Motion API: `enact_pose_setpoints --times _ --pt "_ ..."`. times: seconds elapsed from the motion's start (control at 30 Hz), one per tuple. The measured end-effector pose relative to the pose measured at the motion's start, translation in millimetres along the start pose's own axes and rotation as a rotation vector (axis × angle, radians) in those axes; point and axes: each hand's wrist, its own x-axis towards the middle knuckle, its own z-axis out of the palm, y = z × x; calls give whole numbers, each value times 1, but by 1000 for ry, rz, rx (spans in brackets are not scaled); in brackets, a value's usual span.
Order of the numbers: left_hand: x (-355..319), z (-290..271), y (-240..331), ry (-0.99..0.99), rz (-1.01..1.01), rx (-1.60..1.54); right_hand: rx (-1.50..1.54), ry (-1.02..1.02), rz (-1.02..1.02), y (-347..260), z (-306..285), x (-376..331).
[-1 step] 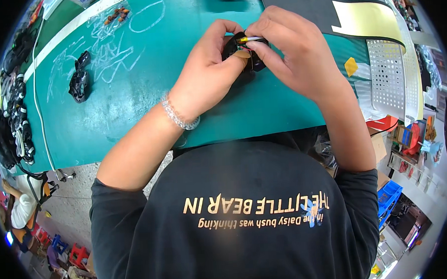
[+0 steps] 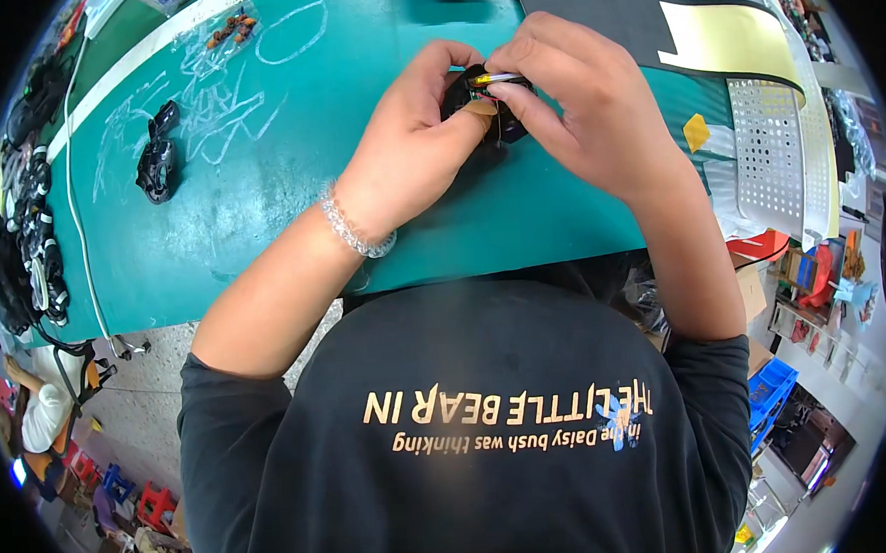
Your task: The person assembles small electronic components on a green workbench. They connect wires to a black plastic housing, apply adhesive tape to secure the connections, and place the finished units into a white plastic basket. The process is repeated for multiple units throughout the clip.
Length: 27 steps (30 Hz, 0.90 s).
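While the green worktop [image 2: 292, 219] extends underneath, the left hand [image 2: 413, 144] and right hand [image 2: 594, 107] flank a black housing [image 2: 513, 127] (positioned over the worktop), the left gripping it, the right pinching a slim silver-and-yellow part [image 2: 495, 79] at its far side.

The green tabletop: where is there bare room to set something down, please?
One bare patch lies between the black plastic piece and the bracelet; another between the left hand, right hand and black shirt. It is crowded around the black housing.
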Motion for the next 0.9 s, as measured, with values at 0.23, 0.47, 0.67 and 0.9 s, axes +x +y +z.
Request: enact_pose_setpoints --times 0.23,0.47,0.67,0.9 --pt "-1 0 4 -24 -29 72 42 -66 6 -4 -4 3" --pt "3 -7 1 -123 -68 13 149 -187 76 4 -12 4" --pt "8 -14 -1 -115 -81 -40 416 -322 130 12 -18 26" --pt "11 -24 5 -183 -176 -119 409 -267 132 19 -5 22"
